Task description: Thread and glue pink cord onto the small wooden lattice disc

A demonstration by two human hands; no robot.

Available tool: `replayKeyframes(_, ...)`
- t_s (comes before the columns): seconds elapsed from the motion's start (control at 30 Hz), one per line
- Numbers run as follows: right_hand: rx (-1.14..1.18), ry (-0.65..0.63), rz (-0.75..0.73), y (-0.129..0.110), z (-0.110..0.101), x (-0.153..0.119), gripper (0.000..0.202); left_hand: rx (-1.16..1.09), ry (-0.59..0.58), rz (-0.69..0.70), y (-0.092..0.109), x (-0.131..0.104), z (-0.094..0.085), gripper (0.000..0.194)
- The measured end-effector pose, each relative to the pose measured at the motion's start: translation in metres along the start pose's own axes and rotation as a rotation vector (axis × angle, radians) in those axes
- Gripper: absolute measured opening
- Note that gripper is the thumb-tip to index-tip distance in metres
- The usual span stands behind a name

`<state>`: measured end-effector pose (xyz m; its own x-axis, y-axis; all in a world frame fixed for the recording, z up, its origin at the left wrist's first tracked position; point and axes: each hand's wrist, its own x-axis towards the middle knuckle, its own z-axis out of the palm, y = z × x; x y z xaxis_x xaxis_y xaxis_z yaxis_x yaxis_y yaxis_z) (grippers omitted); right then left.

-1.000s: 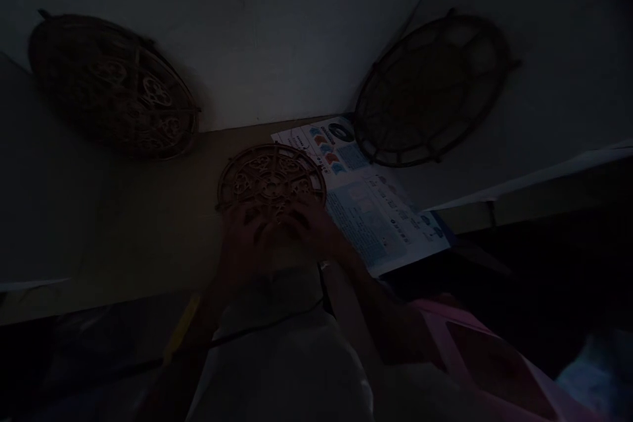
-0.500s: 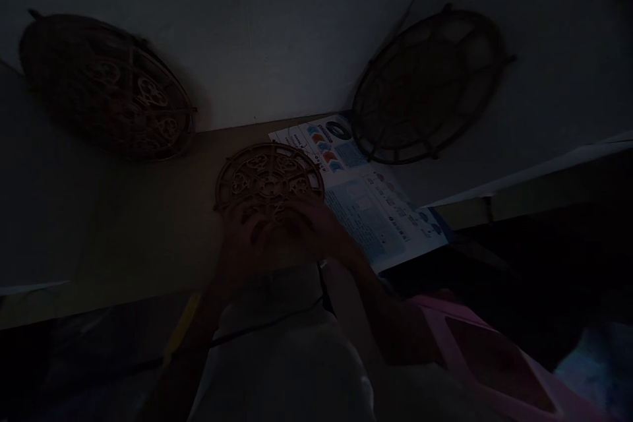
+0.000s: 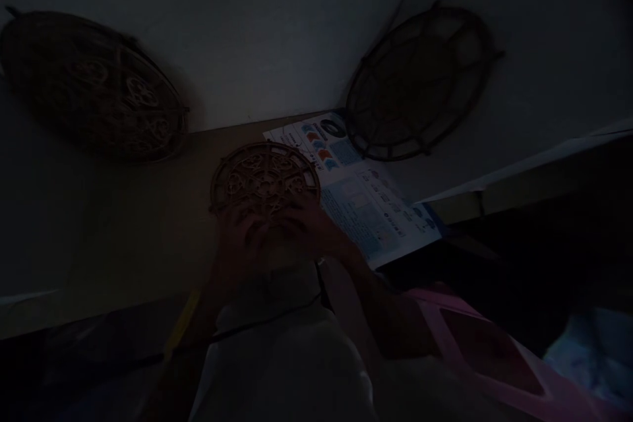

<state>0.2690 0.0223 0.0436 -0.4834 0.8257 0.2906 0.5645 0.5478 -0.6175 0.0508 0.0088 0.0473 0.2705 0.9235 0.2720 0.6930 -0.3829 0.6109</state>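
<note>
In very dim light, a round brown openwork disc with curled ornament and small pegs on its rim lies on the tan table surface. My left hand is at the disc's near left edge, fingers bent over it. On the near right edge rests my right hand, its fingers also curved onto the disc. Both hands appear to grip the near rim, though the darkness blurs the fingertips. Part of the disc covers the corner of a printed sheet.
A larger ornate round frame leans at the left against a pale panel. Another spoked round frame stands at the right behind the sheet. A pink object lies at the lower right, near a pale bluish item.
The view has shifted slightly, so the frames and the sheet appear a little further left. My hands remain on the disc's near edge, with small finger movements.
</note>
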Motion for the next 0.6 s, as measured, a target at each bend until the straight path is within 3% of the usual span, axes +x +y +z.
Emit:
replayKeyframes(0.3, -0.016, 0.040, 0.001, -0.001, 0.003, 0.002, 0.019, 0.009, 0.001, 0.023, 0.000, 0.001, -0.003, 0.017)
replayKeyframes(0.47, -0.092, 0.155, 0.053, 0.007, 0.004, -0.011, 0.055, 0.026, 0.054, 0.039, 0.002, -0.001, -0.004, 0.018)
replayKeyframes(0.6, -0.131, 0.228, 0.111, 0.017, -0.003, -0.021, 0.046, 0.059, 0.062, 0.053, 0.002, -0.003, -0.004, 0.019)
